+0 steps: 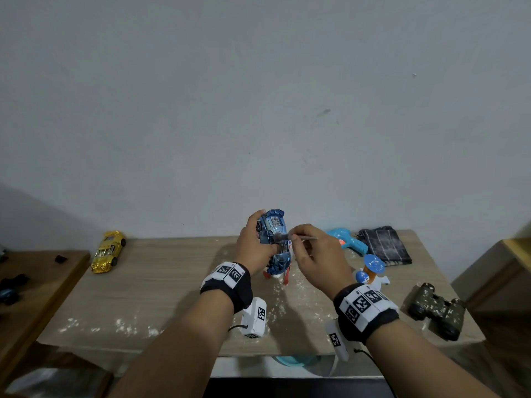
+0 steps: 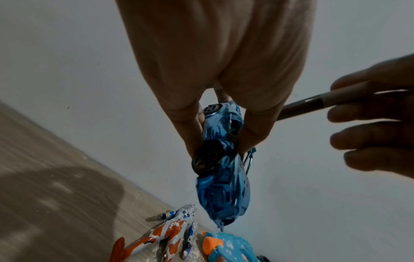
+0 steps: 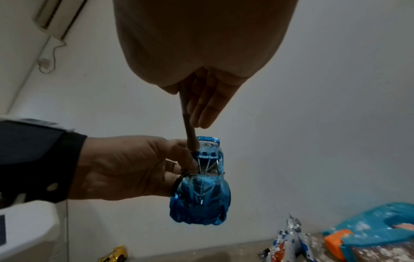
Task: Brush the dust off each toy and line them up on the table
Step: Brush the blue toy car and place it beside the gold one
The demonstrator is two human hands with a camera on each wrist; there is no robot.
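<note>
My left hand (image 1: 265,234) grips a shiny blue toy car (image 1: 275,225) by its sides, holding it nose down above the middle of the wooden table (image 1: 172,282). My right hand (image 1: 296,237) pinches a thin brush (image 1: 283,237) whose bristles touch the car's cabin. In the right wrist view the brush (image 3: 189,131) reaches down onto the blue car (image 3: 201,198) at its windows. A gold toy car (image 1: 108,251) stands alone at the table's far left corner.
A dusty red, white and blue figure (image 2: 170,232) lies under the held car. A teal toy gun (image 1: 349,239), a folded dark cloth (image 1: 385,245), a blue-capped toy (image 1: 372,268) and camouflage binoculars (image 1: 436,310) sit to the right. White dust (image 1: 126,323) speckles the front.
</note>
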